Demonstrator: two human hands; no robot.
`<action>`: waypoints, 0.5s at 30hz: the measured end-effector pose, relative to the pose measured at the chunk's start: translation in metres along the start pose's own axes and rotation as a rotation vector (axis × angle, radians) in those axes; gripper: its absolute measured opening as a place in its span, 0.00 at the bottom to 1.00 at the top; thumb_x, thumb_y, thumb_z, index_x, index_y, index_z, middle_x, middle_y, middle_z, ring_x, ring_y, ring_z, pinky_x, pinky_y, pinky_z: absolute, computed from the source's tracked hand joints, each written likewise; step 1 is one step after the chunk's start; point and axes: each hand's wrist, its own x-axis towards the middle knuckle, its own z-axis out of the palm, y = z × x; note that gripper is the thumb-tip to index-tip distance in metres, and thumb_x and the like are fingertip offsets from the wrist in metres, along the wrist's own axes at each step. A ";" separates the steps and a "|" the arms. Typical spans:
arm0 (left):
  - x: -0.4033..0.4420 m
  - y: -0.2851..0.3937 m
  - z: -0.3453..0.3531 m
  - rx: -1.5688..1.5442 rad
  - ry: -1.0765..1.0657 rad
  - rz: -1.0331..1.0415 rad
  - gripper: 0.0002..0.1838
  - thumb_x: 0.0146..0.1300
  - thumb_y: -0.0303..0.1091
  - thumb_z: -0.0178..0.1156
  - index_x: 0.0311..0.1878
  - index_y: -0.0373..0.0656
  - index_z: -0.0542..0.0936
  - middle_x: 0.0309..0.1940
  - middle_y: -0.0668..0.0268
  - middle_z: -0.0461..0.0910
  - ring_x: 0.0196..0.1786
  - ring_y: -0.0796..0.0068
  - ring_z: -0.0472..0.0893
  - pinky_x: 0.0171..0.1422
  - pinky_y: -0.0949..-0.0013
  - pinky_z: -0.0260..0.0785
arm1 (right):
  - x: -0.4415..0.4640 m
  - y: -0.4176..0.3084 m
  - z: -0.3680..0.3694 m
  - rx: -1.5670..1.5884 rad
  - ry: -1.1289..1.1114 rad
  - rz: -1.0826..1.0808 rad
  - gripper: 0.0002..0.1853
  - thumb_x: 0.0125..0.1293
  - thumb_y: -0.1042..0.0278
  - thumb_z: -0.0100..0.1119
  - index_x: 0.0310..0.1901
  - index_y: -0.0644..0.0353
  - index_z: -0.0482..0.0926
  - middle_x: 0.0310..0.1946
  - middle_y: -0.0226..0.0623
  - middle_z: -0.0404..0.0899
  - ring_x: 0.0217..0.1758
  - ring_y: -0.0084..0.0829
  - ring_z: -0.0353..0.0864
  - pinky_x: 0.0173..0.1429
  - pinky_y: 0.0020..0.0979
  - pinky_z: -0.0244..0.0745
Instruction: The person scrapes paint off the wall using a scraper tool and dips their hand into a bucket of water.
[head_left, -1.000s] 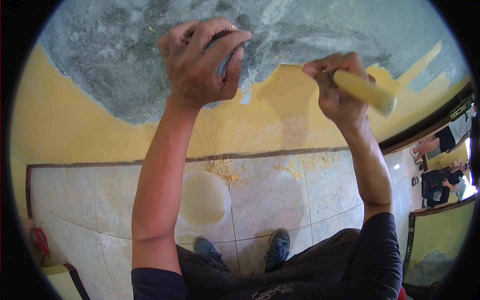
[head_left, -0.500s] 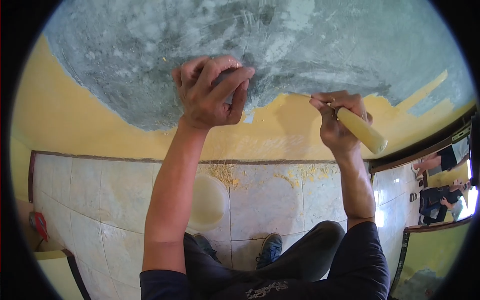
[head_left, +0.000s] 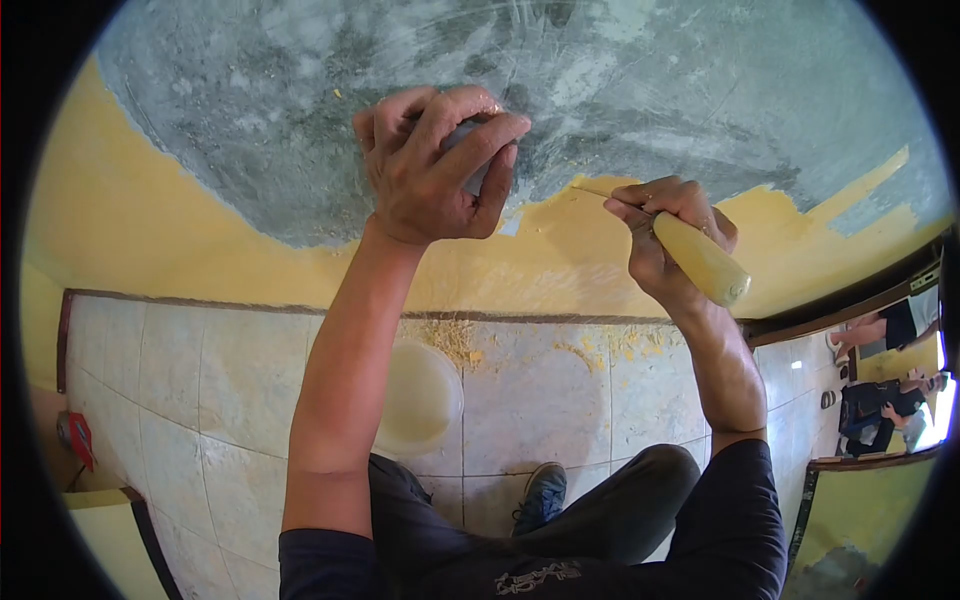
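My right hand (head_left: 672, 235) is closed round a scraper with a thick pale yellow handle (head_left: 702, 262). Its thin blade points left and meets the ragged edge of the yellow paint (head_left: 560, 240). My left hand (head_left: 430, 165) rests on the bare grey part of the wall (head_left: 280, 130), fingers bent and spread, thumb apart from the fingertips. Between its fingers and the wall a grey surface shows, and I cannot make out any held object there.
A round whitish tub (head_left: 420, 400) stands on the tiled floor (head_left: 540, 410), near yellow paint flakes (head_left: 455, 340) along the wall's foot. A red object (head_left: 77, 440) lies at far left. Two people (head_left: 885, 410) are beyond a doorway at far right.
Both hands first appear lower in view, then my left hand a little higher and further right. The scraper handle has swung to a steeper tilt, its blade still at the paint edge.
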 end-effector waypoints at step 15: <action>-0.001 0.000 -0.001 0.012 -0.052 0.012 0.07 0.54 0.41 0.66 0.38 0.64 0.86 0.38 0.81 0.80 0.48 0.72 0.69 0.56 0.68 0.55 | 0.004 -0.002 0.000 0.097 0.137 0.016 0.13 0.51 0.81 0.75 0.28 0.59 0.76 0.25 0.34 0.81 0.25 0.27 0.84 0.26 0.25 0.78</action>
